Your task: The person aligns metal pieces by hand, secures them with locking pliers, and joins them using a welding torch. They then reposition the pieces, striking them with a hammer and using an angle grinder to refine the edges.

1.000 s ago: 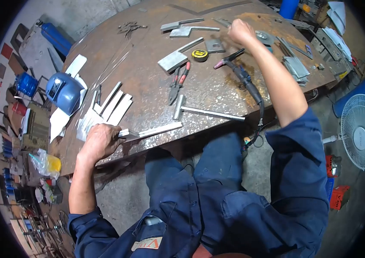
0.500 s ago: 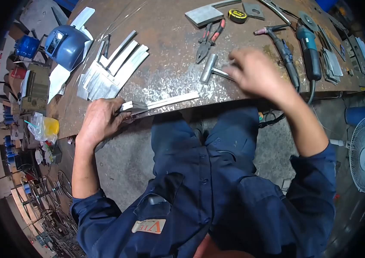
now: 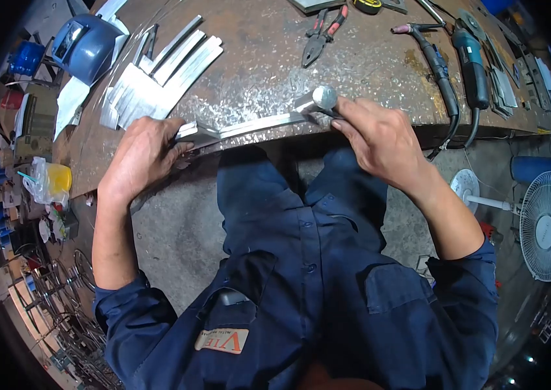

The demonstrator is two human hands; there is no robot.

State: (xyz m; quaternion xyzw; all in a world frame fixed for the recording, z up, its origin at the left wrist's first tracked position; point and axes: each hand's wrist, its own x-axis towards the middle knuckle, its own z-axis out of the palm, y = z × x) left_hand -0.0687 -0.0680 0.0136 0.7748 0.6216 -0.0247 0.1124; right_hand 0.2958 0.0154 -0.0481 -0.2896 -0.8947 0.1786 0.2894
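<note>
Workbench (image 3: 256, 58), steel-topped, brown w/ rust and mottled w/ bright worn flecks, spans the upper view; its front edge curves past the wearer's legs. L forearm (image 3: 113, 237) rises nr-vert. to the edge, sleeve rolled below the elbow; R forearm (image 3: 448, 211) angles up and inward, wrist roughly in line.

L hand (image 3: 140, 159), knuckles up, is closed on the plate end of a blade-shaped metal workpiece (image 3: 259, 124). Workpiece lies along the bench's front edge: wide end at the L fingers, narrow straight bar running out beyond the grip toward the R hand (image 3: 386, 138). R hand, palm down, has its fingers closed round the handle of an all-metal hammer (image 3: 316, 101), close behind the head. Head is cylindrical, round face bright and scuffed, over the bar's far end; contact unclear.

TIG torch (image 3: 435, 62), black w/ pink nozzle, lies R of centre; beside it, angle grinder (image 3: 472, 68), teal and black, disc uppermost. Welding helmet (image 3: 88, 51), smooth blue shell, at far L. Metal strips and plates (image 3: 139, 94), flat, grey, overlapping, fan out btwn helmet and L hand. Pliers (image 3: 316, 45), red-and-black grips, lie above hammer; yellow-and-black tape measure (image 3: 368, 5), partly cut off, at top.
</note>
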